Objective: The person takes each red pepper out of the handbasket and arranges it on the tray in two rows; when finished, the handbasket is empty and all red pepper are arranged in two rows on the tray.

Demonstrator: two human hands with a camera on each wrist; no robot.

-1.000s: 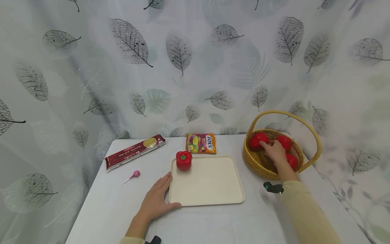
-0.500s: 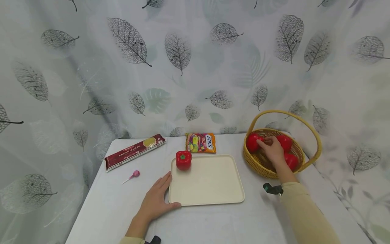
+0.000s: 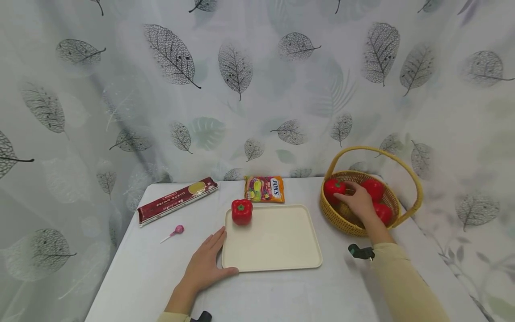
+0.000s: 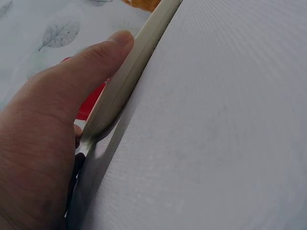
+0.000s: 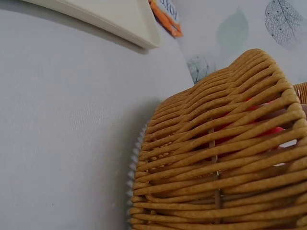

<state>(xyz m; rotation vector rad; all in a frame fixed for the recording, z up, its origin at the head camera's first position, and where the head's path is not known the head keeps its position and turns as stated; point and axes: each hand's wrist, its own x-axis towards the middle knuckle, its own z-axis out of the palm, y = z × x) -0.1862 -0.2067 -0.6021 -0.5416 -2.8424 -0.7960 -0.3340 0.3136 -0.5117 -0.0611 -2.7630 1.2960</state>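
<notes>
My left hand (image 3: 206,266) rests at the near left corner of a cream tray (image 3: 277,241), fingers extended along its left side and thumb along its front edge. In the left wrist view the thumb (image 4: 103,55) touches the tray rim (image 4: 129,72). A red bell pepper (image 3: 242,212) with a green stem sits in the tray's far left corner. My right hand (image 3: 359,202) reaches into a wicker basket (image 3: 342,221) and pinches the side of a red bell pepper (image 3: 331,191). Two more red peppers (image 3: 373,189) lie to its right. Basket weave mostly hides this hand in the right wrist view.
A red spaghetti pack (image 3: 179,200) lies at the far left, with a pink lollipop (image 3: 179,229) nearer. An orange FOX'S candy bag (image 3: 264,189) lies behind the tray. The basket's tall handle (image 3: 378,149) arches over its opening. A leaf-print curtain (image 3: 237,125) hangs behind the table.
The pepper at the basket's left has turned and shifted slightly left, so its green stem now shows. My right hand has moved a little left with it. The left hand and tray stay put.
</notes>
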